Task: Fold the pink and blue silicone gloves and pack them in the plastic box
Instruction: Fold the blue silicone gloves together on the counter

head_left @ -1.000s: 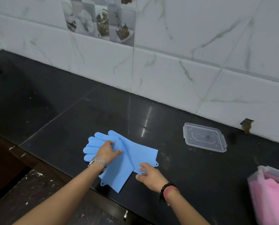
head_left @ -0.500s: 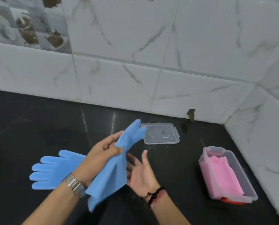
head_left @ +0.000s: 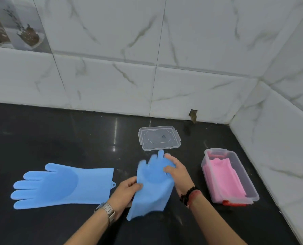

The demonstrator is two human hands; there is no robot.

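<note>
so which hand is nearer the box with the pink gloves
Right. The right hand is just left of the box, holding a blue glove; the left hand is beyond that glove.

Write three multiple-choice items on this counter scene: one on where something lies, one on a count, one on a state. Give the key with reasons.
1. Where does the clear lid lie?
A. On the plastic box
B. On the counter near the wall
C. Under the flat blue glove

2. How many blue gloves show?
A. One
B. Two
C. Three

3. What state is the plastic box in?
A. Open, pink gloves inside
B. Closed and empty
C. Open, blue glove inside

Key: 1 B, the lid rests apart from the box on the black counter. 2 B, one flat blue glove lies on the counter, and a held blue glove is between the left hand and right hand. 3 A, the pink gloves fill the lidless box.
</note>
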